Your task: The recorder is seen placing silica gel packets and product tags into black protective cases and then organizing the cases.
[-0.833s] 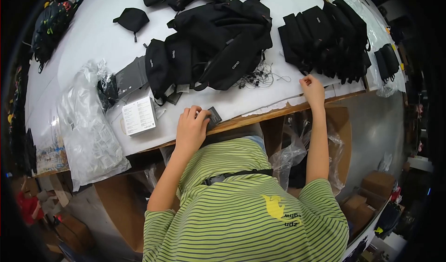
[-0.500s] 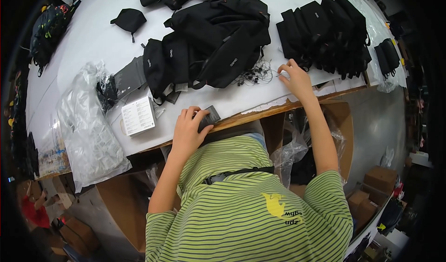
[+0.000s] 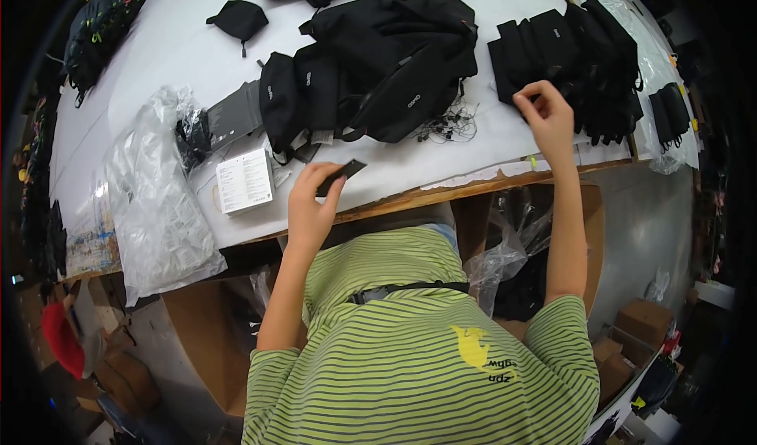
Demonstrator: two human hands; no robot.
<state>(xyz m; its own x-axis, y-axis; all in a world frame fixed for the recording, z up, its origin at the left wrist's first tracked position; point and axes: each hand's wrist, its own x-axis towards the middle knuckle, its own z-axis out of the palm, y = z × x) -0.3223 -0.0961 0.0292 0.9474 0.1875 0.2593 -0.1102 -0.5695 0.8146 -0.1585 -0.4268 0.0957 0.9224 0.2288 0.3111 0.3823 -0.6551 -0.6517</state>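
My left hand is closed near the table's front edge, pinching a small dark card tag between thumb and fingers, tilted up off the table. To the right, my right hand is raised with thumb and forefinger pinched together; whatever is between them is too small to make out. It is in front of a row of black pouches. Between the hands, a tangle of thin black tag strings lies beside a heap of black bags. A fan of dark grey cards lies left of the heap.
A white printed box and a crumpled clear plastic bag are on the left of the white table. A single black pouch lies farther back. Below the wooden table edge are open cardboard boxes.
My right hand has risen away from the strings, towards the right and the pouches. My left hand has lifted and tilted the card tag. The whole view has shifted slightly.
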